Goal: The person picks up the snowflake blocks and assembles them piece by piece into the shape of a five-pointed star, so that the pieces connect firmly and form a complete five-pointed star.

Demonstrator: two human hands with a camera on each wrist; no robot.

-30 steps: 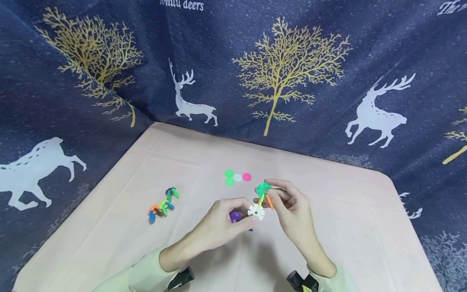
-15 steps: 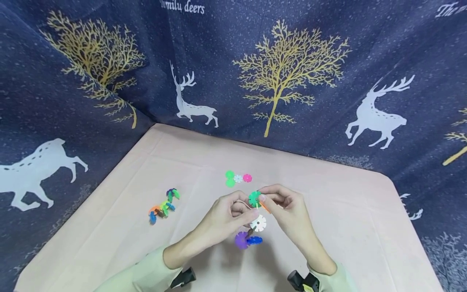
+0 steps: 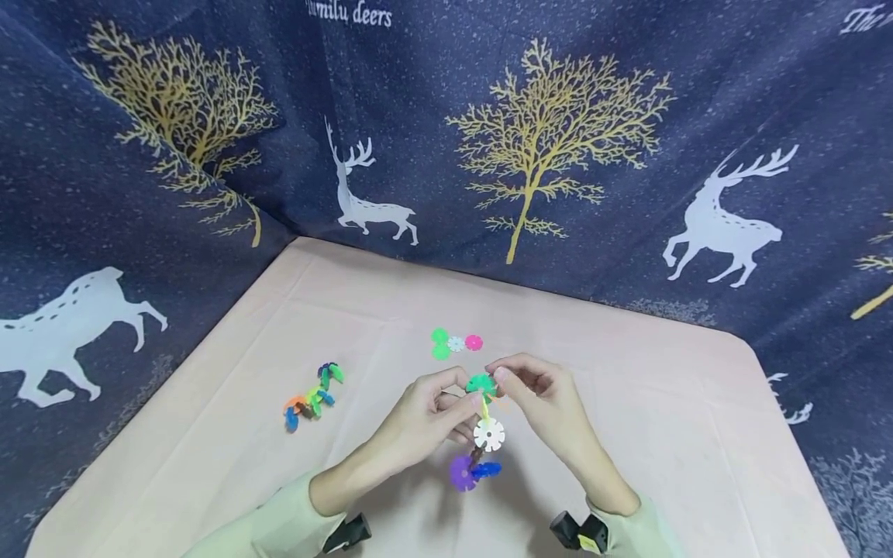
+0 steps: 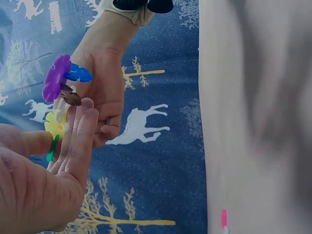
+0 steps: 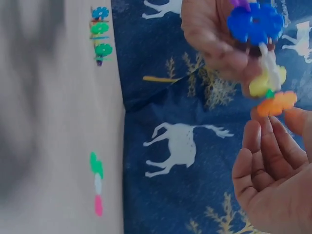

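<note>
A chain of notched plastic snowflake discs hangs between the two hands. In the head view, its green disc [image 3: 481, 386] is at the top, then a yellow one [image 3: 485, 411], a white one [image 3: 489, 435], and a purple disc [image 3: 463, 473] beside a blue one [image 3: 487, 470]. A brown disc [image 4: 71, 97] links white and purple. The left hand [image 3: 425, 411] pinches the chain near the green and yellow discs between thumb and fingers. The right hand [image 3: 547, 411] pinches at the orange disc [image 5: 277, 103], which is joined by the green one.
On the table [image 3: 628, 434], a second chain of coloured discs [image 3: 312, 397] lies to the left. Farther back lie flat loose discs: two green [image 3: 440, 344], one white [image 3: 456, 343] and one pink [image 3: 474, 342]. A dark blue deer-print cloth [image 3: 432, 116] hangs behind.
The green end of the chain has come down and left towards the left hand. The purple and blue end, earlier behind the left hand, now dangles below. The left hand's grip moved up from the white disc.
</note>
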